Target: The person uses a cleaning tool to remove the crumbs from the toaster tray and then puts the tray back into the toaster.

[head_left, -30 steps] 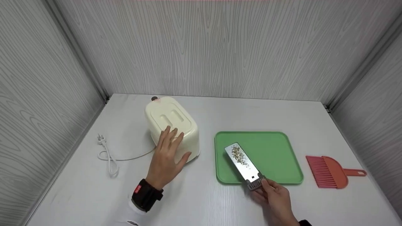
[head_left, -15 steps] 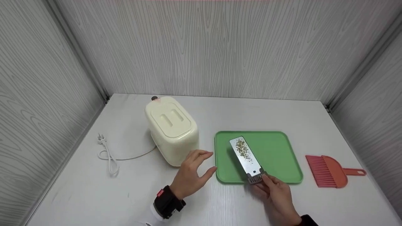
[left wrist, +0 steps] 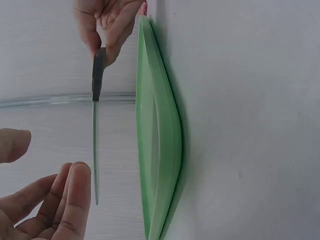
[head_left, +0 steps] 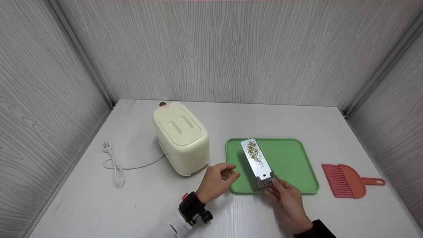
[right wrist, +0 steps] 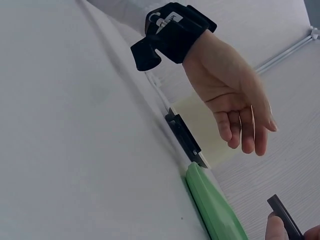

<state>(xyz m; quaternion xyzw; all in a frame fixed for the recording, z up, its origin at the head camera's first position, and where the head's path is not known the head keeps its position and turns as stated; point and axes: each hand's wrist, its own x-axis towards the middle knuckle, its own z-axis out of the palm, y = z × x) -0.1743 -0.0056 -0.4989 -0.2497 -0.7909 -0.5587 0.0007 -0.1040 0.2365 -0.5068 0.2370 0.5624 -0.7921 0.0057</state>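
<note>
My right hand [head_left: 290, 202] pinches the dark grey end of a toaster's crumb tray [head_left: 261, 169] between thumb and fingers. Brown crumbs [head_left: 253, 150] lie scattered on its shiny metal face. Below it is a green serving tray [head_left: 292, 165]; in the left wrist view the crumb tray [left wrist: 95, 145] appears edge-on, raised above the green rim. My left hand [head_left: 215, 182] holds nothing, its fingers loosely bent, just over the green tray's left front corner. A cream toaster [head_left: 185, 145] with a lid on top stands left of that tray.
The toaster's white cord and plug [head_left: 107, 148] lie on the table to its left. On the right, a red and orange hand brush [head_left: 352, 181] rests on the tabletop. Grey wood-grain walls [head_left: 218, 49] enclose the back and sides.
My left hand has left the toaster's top and moved right and toward me, its fingers bending. My right hand has shifted the crumb tray slightly farther away and turned it straighter.
</note>
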